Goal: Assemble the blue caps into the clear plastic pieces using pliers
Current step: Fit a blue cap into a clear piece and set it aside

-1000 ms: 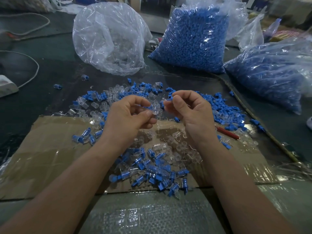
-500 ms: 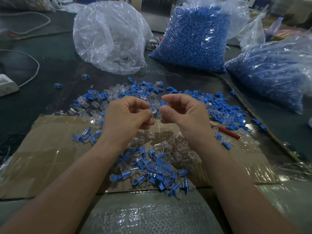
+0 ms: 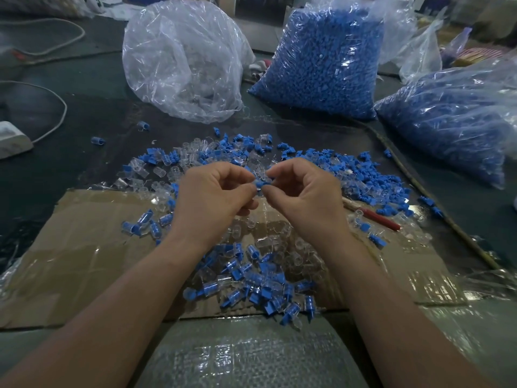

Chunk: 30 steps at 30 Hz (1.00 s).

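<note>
My left hand (image 3: 212,194) and my right hand (image 3: 302,191) meet fingertip to fingertip above the cardboard. Between them sits a small blue cap (image 3: 260,184) joined to a clear plastic piece; both hands pinch it, and the clear part is mostly hidden by fingers. Loose blue caps (image 3: 372,177) and clear plastic pieces (image 3: 165,175) lie scattered behind the hands. A heap of assembled pieces (image 3: 260,281) lies between my forearms. The red-handled pliers (image 3: 375,218) lie on the cardboard to the right of my right hand, untouched.
A flattened cardboard sheet (image 3: 84,253) covers the dark table. Behind stand a clear bag of clear pieces (image 3: 181,60) and two bags of blue caps (image 3: 321,60) (image 3: 453,121). A white cable and power strip (image 3: 11,141) lie at the far left. Bubble wrap (image 3: 246,357) covers the near edge.
My hands have closed the gap between them: the right hand moved left to the left hand, and the blue cap now sits against the clear piece between the fingertips.
</note>
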Available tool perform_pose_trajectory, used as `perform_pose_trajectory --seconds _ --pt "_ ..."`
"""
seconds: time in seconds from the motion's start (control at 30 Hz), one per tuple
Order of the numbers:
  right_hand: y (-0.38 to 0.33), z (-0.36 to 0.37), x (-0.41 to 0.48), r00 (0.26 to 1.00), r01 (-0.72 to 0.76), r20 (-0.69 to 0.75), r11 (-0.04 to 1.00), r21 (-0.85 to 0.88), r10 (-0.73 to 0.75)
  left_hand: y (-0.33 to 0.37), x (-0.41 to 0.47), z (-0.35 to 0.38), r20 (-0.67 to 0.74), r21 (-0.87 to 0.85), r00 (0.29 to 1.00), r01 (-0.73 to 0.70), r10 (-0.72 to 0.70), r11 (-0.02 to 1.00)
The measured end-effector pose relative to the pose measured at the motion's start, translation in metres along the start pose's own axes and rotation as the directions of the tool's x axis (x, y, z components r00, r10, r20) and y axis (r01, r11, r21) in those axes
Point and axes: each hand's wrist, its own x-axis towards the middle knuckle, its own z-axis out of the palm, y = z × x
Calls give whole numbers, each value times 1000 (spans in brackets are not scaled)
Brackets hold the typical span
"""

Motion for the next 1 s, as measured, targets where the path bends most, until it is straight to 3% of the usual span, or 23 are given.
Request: perform_pose_trajectory --seconds 0.1,0.37,0.57,0.7,1.0 --pt "0 0 -1 999 45 24 998 -46 -44 1 -2 2 10 37 1000 -28 28 999" --pt "1 -3 1 992 -52 120 985 168 32 2 3 -4 69 -108 997 53 -46 993" --pt "4 -6 1 991 -47 137 930 364 -3 6 3 -7 144 -193 987 103 -76 976" --pt "5 -8 2 978 -22 202 937 349 -52 6 5 -9 166 -246 977 170 -131 954" --pt "6 -9 0 982 108 122 961 255 -143 6 4 -9 247 -263 954 234 -169 936"
